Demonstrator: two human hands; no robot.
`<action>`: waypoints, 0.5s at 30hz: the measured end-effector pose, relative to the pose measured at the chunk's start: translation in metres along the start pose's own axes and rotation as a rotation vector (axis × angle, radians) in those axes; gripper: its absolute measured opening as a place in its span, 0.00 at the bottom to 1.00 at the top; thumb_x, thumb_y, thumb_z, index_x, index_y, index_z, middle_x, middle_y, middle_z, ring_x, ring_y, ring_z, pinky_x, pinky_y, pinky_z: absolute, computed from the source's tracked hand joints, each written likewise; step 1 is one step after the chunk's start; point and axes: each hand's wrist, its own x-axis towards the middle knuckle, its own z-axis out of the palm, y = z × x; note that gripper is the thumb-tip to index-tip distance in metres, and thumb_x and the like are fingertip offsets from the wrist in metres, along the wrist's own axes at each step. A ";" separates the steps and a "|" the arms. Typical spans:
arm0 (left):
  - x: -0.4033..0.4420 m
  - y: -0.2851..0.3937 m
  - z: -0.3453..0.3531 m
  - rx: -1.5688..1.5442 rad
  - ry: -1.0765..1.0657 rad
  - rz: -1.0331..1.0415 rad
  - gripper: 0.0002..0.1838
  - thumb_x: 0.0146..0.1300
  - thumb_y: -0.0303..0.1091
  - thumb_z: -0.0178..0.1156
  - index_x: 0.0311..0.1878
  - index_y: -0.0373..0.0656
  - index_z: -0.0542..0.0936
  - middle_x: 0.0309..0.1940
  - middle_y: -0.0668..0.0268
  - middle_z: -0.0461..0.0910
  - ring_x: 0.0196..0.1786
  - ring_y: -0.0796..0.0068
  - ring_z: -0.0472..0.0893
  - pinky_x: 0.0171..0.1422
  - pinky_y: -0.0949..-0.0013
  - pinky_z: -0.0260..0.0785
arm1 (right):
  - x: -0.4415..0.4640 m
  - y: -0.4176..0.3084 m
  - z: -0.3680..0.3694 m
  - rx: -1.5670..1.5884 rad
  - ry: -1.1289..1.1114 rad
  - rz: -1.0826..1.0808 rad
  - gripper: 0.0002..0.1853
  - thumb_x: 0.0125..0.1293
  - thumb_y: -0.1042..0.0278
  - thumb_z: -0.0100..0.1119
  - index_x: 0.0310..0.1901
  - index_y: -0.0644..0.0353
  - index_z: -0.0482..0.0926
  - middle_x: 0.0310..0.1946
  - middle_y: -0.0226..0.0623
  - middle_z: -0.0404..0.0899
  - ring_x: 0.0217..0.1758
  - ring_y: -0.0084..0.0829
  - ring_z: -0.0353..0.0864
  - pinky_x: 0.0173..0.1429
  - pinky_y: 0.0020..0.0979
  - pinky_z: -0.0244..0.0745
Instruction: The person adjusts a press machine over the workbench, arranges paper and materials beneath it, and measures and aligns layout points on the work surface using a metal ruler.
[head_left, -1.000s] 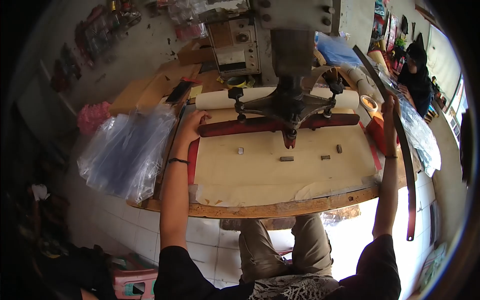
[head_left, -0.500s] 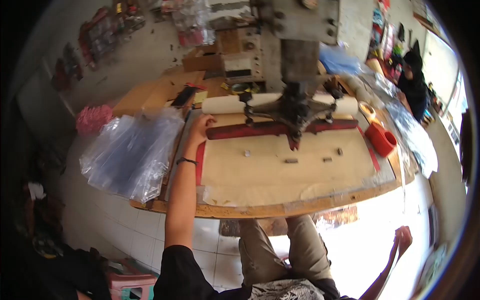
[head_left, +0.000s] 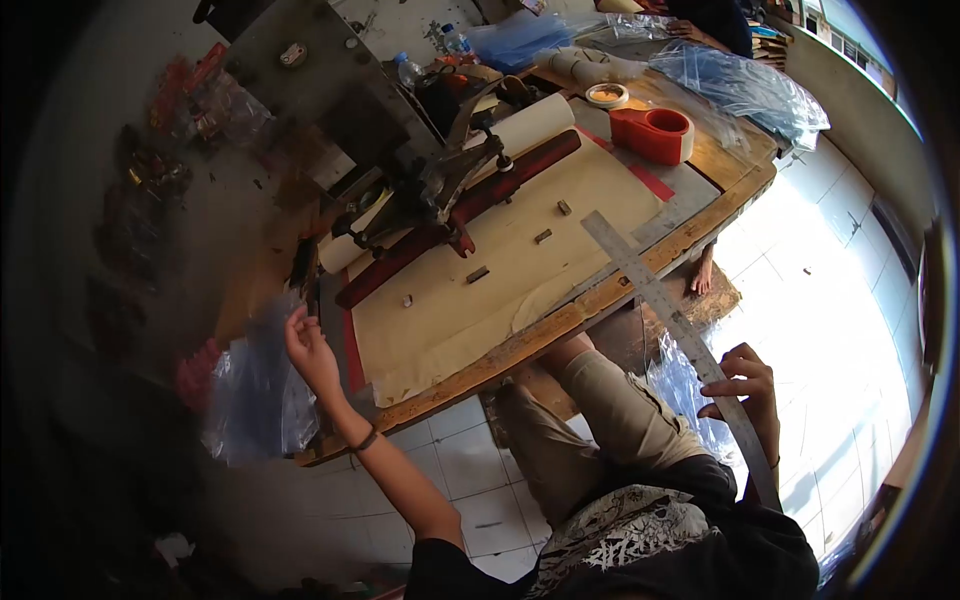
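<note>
My right hand (head_left: 742, 388) holds a long metal ruler (head_left: 668, 310) at the lower right, its far end reaching over the front edge of the worktable (head_left: 480, 352). My left hand (head_left: 312, 350) is raised near the table's left side, fingers apart and nothing in them, close to a stack of clear plastic bags (head_left: 262, 385). Between the hands, a tan sheet (head_left: 500, 250) lies under a press with a dark red bar (head_left: 400, 265). Small metal blocks (head_left: 477, 274) rest on the sheet.
A red tape dispenser (head_left: 650, 134) and a tape roll (head_left: 607, 95) stand on the table's far right part. Beyond them lie plastic bags (head_left: 740, 88), with another person's hand (head_left: 693, 34) near them. A white roll (head_left: 525, 130) sits behind the bar.
The view has turned to the right. My left hand has left the end of the red bar. My right hand has brought the ruler down and round to the table's front edge.
</note>
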 end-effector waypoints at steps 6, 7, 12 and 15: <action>-0.074 0.159 0.077 0.020 -0.572 0.572 0.14 0.72 0.28 0.57 0.57 0.38 0.80 0.47 0.60 0.81 0.51 0.66 0.82 0.57 0.66 0.73 | 0.079 -0.025 0.048 0.003 -0.081 -0.104 0.10 0.61 0.72 0.72 0.44 0.60 0.87 0.40 0.40 0.82 0.42 0.35 0.82 0.43 0.35 0.77; -0.072 0.169 0.091 -0.004 -0.670 0.651 0.15 0.71 0.28 0.57 0.59 0.38 0.79 0.48 0.59 0.80 0.53 0.63 0.82 0.60 0.65 0.72 | 0.094 -0.032 0.054 -0.007 -0.074 -0.134 0.10 0.62 0.73 0.72 0.45 0.59 0.87 0.40 0.39 0.82 0.42 0.34 0.82 0.43 0.33 0.77; -0.067 0.182 0.174 0.063 -0.815 1.001 0.27 0.69 0.37 0.62 0.69 0.45 0.72 0.58 0.56 0.76 0.60 0.52 0.78 0.65 0.54 0.71 | 0.117 -0.044 0.062 -0.219 -0.022 -0.427 0.13 0.64 0.76 0.68 0.50 0.56 0.89 0.39 0.36 0.81 0.40 0.26 0.83 0.38 0.27 0.78; -0.056 0.164 0.210 0.128 -0.811 1.241 0.33 0.66 0.41 0.66 0.73 0.49 0.69 0.59 0.56 0.74 0.62 0.53 0.75 0.66 0.53 0.69 | 0.101 -0.047 0.059 -0.049 -0.050 -0.120 0.14 0.54 0.84 0.72 0.40 0.55 0.92 0.46 0.39 0.84 0.49 0.30 0.86 0.47 0.29 0.83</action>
